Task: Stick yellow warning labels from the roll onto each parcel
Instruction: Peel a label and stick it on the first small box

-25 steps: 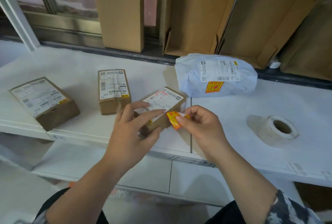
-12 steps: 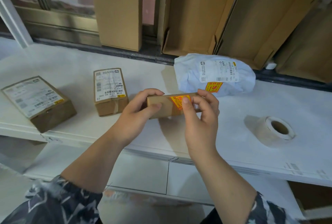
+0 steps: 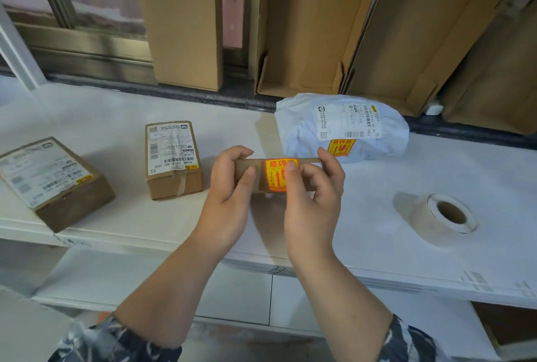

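Observation:
A small brown cardboard parcel (image 3: 260,168) is lifted off the white table, tipped so its side faces me. My left hand (image 3: 231,187) grips its left end. My right hand (image 3: 315,187) holds the right end, the thumb pressing a yellow warning label (image 3: 276,173) with red print flat on that side. The label roll (image 3: 444,216) lies on the table to the right. A white poly-bag parcel (image 3: 308,126) behind my hands carries a yellow label (image 3: 341,147). Two brown box parcels rest at left: one (image 3: 173,158) in the middle, one (image 3: 52,181) far left.
Large flattened cardboard boxes (image 3: 313,27) lean against the wall behind the table, and a smaller flat carton (image 3: 183,33) stands against the window frame. The white table (image 3: 377,245) has its front edge just below my wrists, with lower shelves underneath.
The parcel was lying on the table with the label held loose in my right hand; now it is lifted and tipped, and the label sits flat on its side under my thumb.

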